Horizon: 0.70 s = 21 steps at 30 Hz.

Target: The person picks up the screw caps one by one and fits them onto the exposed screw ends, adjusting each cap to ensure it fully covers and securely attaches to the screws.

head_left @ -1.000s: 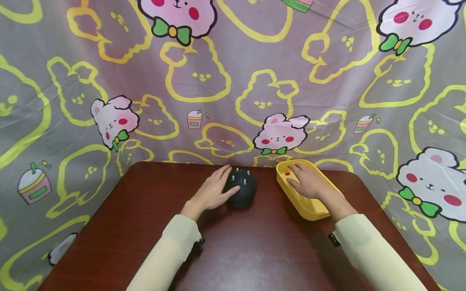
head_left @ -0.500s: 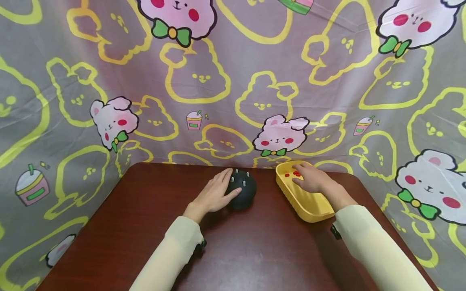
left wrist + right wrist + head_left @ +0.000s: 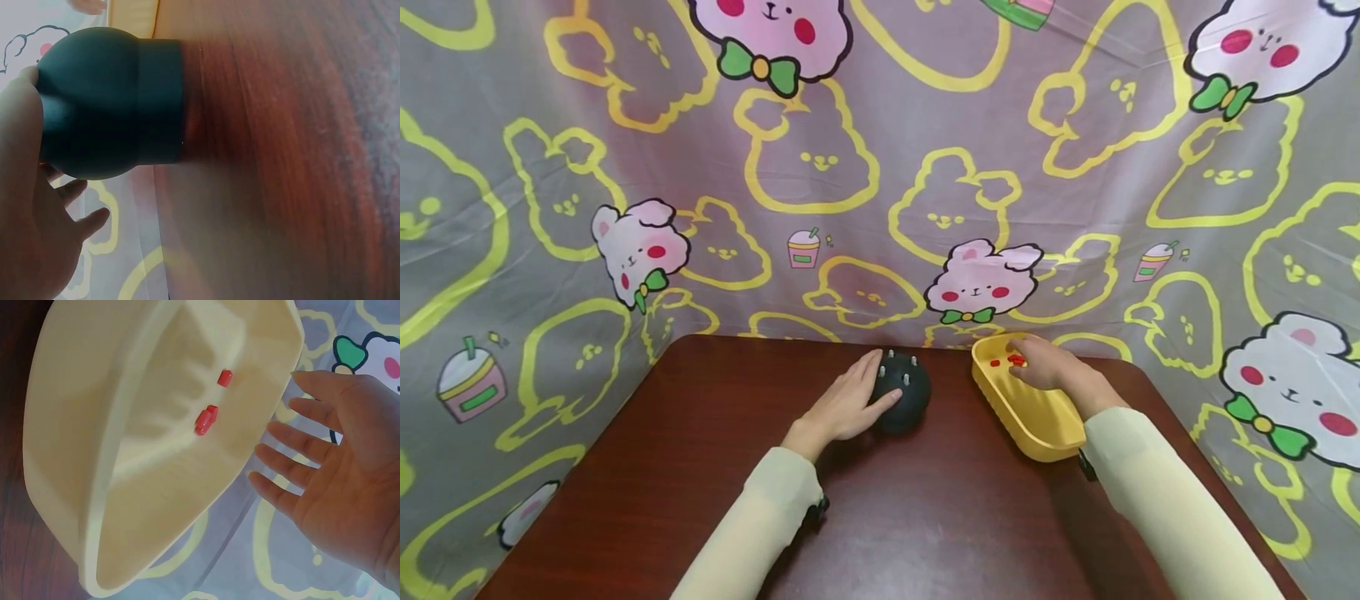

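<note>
Red pieces (image 3: 204, 420) in yellow tray (image 3: 1045, 421) lay left of right hand (image 3: 1051, 368) — nearer, fingers apart, empty; left hand (image 3: 841, 406), uncurled, touched dark ball (image 3: 913, 402).

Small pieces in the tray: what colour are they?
The pieces are red, clearest in the right wrist view.

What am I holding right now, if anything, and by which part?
Nothing looks gripped: your left hand rests with extended fingers against the rounded upper part of the black object, and your right hand is empty.
</note>
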Each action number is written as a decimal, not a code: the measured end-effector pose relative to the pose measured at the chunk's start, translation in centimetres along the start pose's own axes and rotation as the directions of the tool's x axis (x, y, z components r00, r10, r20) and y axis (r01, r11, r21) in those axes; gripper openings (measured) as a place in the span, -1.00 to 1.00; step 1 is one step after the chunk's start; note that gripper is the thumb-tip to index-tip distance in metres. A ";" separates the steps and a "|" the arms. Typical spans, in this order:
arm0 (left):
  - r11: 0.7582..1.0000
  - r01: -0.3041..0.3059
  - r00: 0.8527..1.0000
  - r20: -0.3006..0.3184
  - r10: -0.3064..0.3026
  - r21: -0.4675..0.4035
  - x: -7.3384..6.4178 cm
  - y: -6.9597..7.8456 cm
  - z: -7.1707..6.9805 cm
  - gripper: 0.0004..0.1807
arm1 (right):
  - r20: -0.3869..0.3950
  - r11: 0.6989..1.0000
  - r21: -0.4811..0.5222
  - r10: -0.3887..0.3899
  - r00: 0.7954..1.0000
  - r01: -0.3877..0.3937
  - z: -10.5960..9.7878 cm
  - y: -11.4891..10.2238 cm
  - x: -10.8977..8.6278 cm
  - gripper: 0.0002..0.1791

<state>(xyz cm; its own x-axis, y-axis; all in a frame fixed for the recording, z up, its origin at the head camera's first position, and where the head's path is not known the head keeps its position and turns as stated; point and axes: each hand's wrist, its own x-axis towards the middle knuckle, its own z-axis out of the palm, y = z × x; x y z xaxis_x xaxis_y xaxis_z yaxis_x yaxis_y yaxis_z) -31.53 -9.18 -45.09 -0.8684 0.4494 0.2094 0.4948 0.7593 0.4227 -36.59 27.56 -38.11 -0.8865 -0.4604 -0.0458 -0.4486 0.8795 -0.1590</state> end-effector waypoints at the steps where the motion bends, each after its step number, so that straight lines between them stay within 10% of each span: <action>1: 1.000 0.004 1.000 0.007 -0.004 -0.007 0.0 0.0 0.0 0.01 | 0.001 1.000 0.002 -0.011 1.000 0.011 0.1 0.2 0.2 -0.55; 21: 0.999 0.021 0.999 0.025 -0.022 0.032 -0.4 0.6 0.3 0.01 | 0.044 0.998 0.013 -0.064 0.997 0.064 0.4 1.1 2.5 -0.63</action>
<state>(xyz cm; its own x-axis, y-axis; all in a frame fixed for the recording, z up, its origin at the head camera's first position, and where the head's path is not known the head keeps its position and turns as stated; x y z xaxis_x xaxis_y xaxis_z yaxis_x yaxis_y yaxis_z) -30.84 -8.80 -45.16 -0.8781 0.4443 0.1774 0.4769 0.7833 0.3989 -39.29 27.29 -38.82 -0.8500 -0.5209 -0.0786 -0.5027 0.8466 -0.1747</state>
